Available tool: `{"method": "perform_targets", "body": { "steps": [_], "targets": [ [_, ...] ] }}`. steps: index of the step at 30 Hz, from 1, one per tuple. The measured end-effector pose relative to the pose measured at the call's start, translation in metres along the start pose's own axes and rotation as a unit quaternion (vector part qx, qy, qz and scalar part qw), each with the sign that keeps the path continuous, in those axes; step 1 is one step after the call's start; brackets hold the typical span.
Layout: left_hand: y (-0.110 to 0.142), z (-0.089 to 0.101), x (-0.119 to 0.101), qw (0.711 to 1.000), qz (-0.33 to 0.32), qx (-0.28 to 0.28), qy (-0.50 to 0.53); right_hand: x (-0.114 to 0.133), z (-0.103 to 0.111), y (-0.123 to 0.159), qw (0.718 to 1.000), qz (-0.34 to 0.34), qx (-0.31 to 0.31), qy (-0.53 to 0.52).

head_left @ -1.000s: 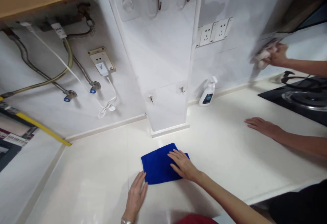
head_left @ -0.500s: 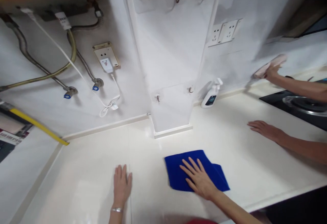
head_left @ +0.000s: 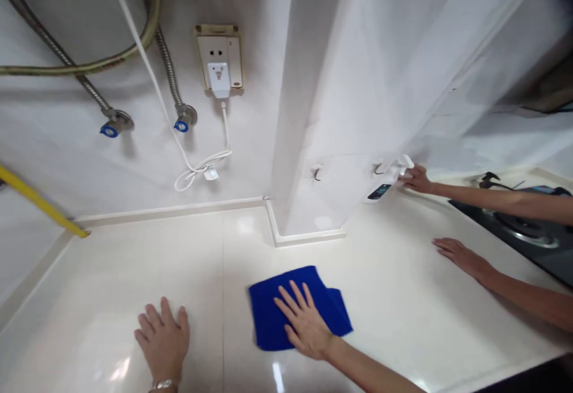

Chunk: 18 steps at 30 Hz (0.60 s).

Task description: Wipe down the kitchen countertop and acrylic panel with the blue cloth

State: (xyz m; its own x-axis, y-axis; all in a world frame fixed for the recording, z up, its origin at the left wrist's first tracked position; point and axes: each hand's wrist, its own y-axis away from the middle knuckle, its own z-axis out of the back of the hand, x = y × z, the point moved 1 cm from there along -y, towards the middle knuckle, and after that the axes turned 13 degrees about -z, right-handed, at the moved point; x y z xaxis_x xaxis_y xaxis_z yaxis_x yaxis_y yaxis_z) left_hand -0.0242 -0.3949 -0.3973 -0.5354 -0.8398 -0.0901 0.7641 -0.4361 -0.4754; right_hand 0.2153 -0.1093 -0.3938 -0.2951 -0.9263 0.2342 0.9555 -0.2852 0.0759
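Note:
My right hand (head_left: 303, 321) lies flat with fingers spread on a blue cloth (head_left: 273, 312), which is spread on the cream countertop (head_left: 111, 273). My left hand (head_left: 163, 340) rests flat on the bare counter to the left of the cloth, fingers apart, a bracelet at the wrist. It holds nothing.
Another person's hand (head_left: 417, 179) grips a white spray bottle (head_left: 388, 179) by the white pillar (head_left: 322, 112); their other hand (head_left: 456, 254) lies flat on the counter. A black gas stove (head_left: 523, 232) is at the right. Hoses, valves and a socket with a charger (head_left: 220, 70) are on the wall.
My right hand slid the blue cloth back to the left. My left hand shifted left on the counter. The other person's far hand came down from the wall onto the spray bottle. The view dropped closer.

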Motion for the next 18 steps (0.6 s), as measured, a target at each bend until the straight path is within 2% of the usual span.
{"method": "perform_targets", "body": {
  "steps": [4,8,13,18],
  "targets": [
    [0.0,0.003,-0.002,1.0,0.0,0.016,-0.009,0.042,0.012,-0.081,0.993,0.088,0.078,-0.026],
    [-0.004,0.007,-0.005,0.999,0.017,0.042,0.003,0.058,0.013,-0.159,0.994,0.082,0.076,-0.011],
    [-0.004,-0.002,0.0,0.998,0.035,0.059,0.014,0.049,0.011,-0.24,0.999,-0.013,0.02,0.035],
    [0.0,-0.013,0.0,0.998,0.046,0.028,0.029,0.022,0.017,-0.292,0.995,-0.091,-0.017,0.047]
  ]
}}
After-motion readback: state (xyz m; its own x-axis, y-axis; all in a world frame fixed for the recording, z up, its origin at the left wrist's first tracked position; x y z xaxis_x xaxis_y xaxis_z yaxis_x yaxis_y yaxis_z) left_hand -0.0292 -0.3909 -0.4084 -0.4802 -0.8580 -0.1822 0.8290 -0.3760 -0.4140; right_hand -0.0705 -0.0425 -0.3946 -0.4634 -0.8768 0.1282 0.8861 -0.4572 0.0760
